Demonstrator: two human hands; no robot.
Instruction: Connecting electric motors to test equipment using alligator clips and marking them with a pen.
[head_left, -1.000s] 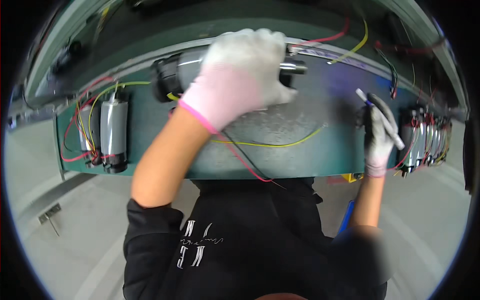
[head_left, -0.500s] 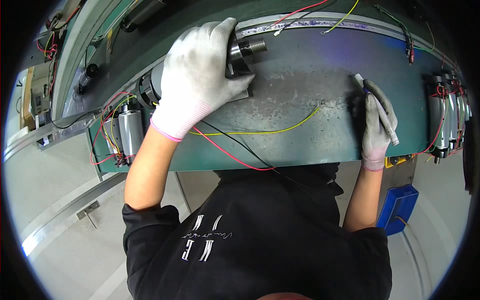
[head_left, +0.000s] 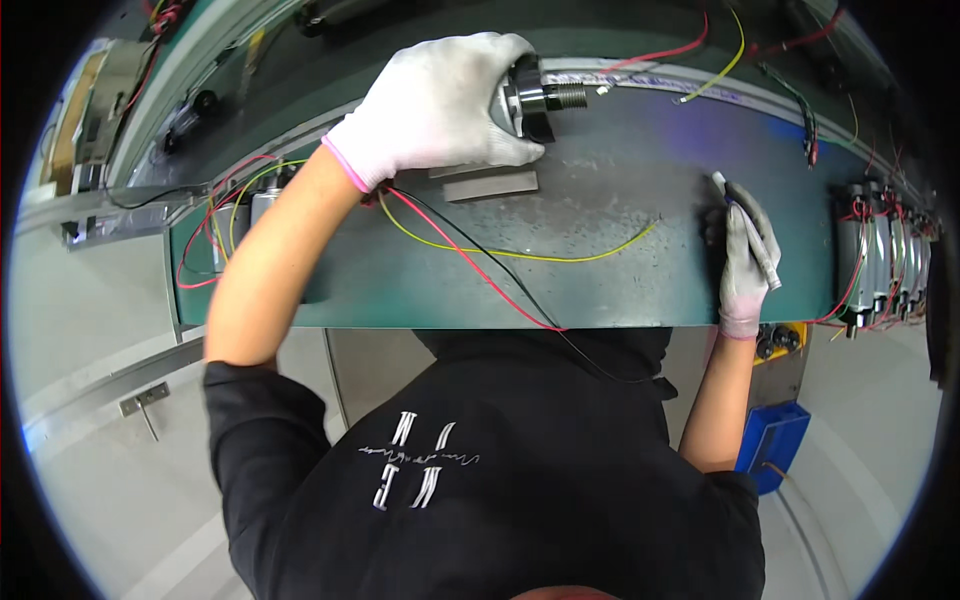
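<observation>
My left hand (head_left: 440,105), in a white glove with a pink cuff, is wrapped round a motor (head_left: 530,98) near the bench's far side. Its black end and threaded shaft point right; the glove hides most of its body. Red, black and yellow wires (head_left: 475,250) trail from beside the wrist across the bench. Just below the hand lies a flat grey metal block (head_left: 490,186). Farther right, my gloved right hand (head_left: 745,255) is closed on a slim white marker pen (head_left: 767,262), its narrow end pointing away from me.
Several silver motors (head_left: 875,245) with red wires stand at the bench's right end. More motors (head_left: 262,205) sit at the left, partly behind my forearm. A metal rail (head_left: 660,85) runs along the back, with loose wire ends over it. A blue bin (head_left: 775,445) is below, right.
My left hand has moved right with the motor, and more of the metal block shows below it. The whole view has shifted slightly. The right hand keeps its grip on the marker pen.
</observation>
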